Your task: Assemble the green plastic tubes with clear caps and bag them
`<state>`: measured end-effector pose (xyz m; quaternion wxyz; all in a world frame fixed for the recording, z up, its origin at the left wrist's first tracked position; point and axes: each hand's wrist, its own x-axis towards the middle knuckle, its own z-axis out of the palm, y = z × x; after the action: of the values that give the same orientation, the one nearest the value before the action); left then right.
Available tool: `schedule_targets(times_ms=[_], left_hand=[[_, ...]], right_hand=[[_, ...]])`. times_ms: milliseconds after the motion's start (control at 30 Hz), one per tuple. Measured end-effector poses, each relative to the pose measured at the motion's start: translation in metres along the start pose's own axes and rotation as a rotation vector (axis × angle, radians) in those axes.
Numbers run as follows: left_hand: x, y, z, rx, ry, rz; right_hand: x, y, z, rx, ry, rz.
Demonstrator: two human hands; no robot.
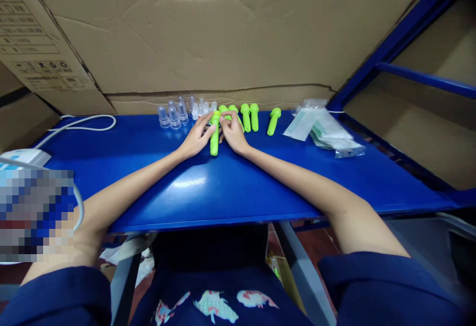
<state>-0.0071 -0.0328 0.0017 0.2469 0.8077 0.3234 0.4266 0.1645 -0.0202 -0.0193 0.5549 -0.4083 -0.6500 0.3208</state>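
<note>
Both my hands meet at the far middle of a blue table [223, 187]. My left hand [196, 137] rests with fingers stretched toward a green plastic tube [214, 135] lying lengthwise, its fingertips touching the tube's top. My right hand [232, 130] is curled, pinching another green tube [224, 110] by its end. Three more green tubes [254, 116] lie in a row to the right. A cluster of small clear caps [178, 112] stands just left of my hands.
Clear plastic pouches [323, 130] are piled at the right back. A white cable [87, 123] and a white device [24, 157] sit at the left. Cardboard [223, 33] walls the back; a blue frame rail [424, 78] rises on the right.
</note>
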Motion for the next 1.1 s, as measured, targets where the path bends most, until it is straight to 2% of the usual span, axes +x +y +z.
schedule_targets(times_ms=[167,367,533,700,967,1100], left_hand=[[0.000,-0.004,0.002,-0.276,-0.012,-0.096],[0.001,-0.005,0.002,-0.398,-0.039,-0.175],[0.002,0.003,-0.002,-0.443,-0.069,-0.214],[0.002,0.006,-0.004,-0.466,-0.075,-0.248],[0.003,0.006,-0.003,-0.458,-0.065,-0.253],[0.003,0.005,-0.002,-0.428,-0.083,-0.224]], right_hand=[[-0.001,-0.003,0.001,0.095,-0.050,-0.003],[0.009,-0.006,-0.014,0.128,-0.157,0.063],[0.014,-0.005,-0.023,0.182,-0.220,0.011],[0.013,-0.002,-0.021,0.211,-0.196,0.000],[0.014,-0.004,-0.018,0.222,-0.172,0.073],[0.015,-0.002,-0.018,0.211,-0.226,0.111]])
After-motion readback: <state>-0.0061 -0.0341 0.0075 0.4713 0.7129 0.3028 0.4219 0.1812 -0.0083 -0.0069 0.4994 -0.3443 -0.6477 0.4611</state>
